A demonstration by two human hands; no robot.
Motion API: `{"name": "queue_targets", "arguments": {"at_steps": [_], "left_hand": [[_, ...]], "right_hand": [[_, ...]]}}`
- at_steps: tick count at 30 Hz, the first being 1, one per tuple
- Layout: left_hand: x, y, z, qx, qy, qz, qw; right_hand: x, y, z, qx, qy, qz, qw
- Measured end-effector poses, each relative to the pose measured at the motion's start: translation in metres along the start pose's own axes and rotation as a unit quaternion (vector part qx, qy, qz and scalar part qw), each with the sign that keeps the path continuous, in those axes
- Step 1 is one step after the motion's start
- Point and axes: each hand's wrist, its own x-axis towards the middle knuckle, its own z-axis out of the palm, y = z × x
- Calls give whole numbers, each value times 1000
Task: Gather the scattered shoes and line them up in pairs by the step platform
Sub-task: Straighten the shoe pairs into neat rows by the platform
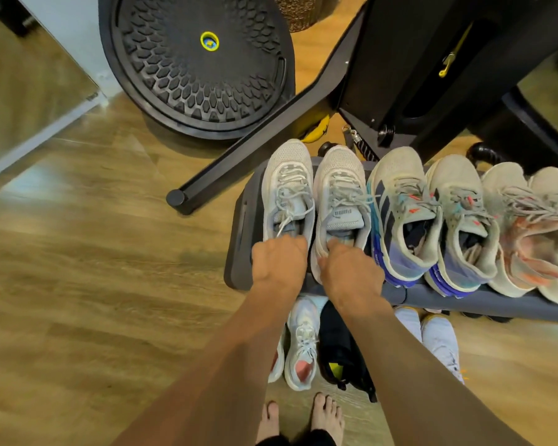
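Sneakers fill the top of the gray platform [239, 239], six in a row, toes pointing away from the person, sides touching or nearly so. At its left end stands a white pair: the end shoe [289, 188] and, just beside it, the Puma shoe [340, 194]. The left hand [279, 259] grips the end shoe at the heel, fingers curled down into the opening. The right hand [348, 268] grips the Puma shoe the same way, its thumb lying on the side of the heel that faces the end shoe. The hands hide both heels, so I cannot tell whether either is lifted off the platform. Right of these comes the striped pair [400, 214] with blue heels, then the peach pair [522, 233], which is cut off by the picture's edge.

On the wood floor [78, 284] in front of the platform, partly under the forearms, lie a white shoe [302, 342] with pink lining, a black shoe [339, 346] touching it, and a pale shoe [438, 339] further right. Bare feet [327, 416] stand near them. Behind the platform a black disc [197, 59] leans upright, and a black frame [255, 149] runs slantwise past the platform's far left corner.
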Motion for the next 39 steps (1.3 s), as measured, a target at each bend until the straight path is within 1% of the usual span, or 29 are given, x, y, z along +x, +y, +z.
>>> {"name": "queue_targets", "arguments": {"at_steps": [2,3,5,7,14,17,20,22,24,29,35,39], "left_hand": [[1,3,1,63,19,44,997],[3,3,2,73,28,54,995],[5,2,2,62,30,44,997],[7,1,3,43,23,33,998],[16,-10,0,0,-11,46,999],[16,-13,-1,-11,-9,52,999],[15,-12,-3,6,11,64,998],[13,-9,-2,28,34,79,996],[11,-8,-2,23,45,77,996],[9,-11,1,-20,33,36,999],[6,-17,0,4,34,42,999],[7,-18,-1,7,38,47,998]], "right_hand": [[1,-3,-1,-23,0,9,1000],[2,-4,-2,-34,3,11,999],[3,-4,-4,-48,-3,12,999],[2,-5,-4,-52,-27,11,998],[5,-5,-12,-56,-55,5,997],[8,-8,-18,-54,-66,7,996],[9,-12,-20,-57,-78,14,995],[9,-12,-21,-61,-77,22,995],[9,-11,-23,-58,-67,23,996],[5,-9,-24,-23,-57,16,998],[7,-12,-24,-23,-61,14,998],[7,-17,-25,-42,-36,1,998]]}}
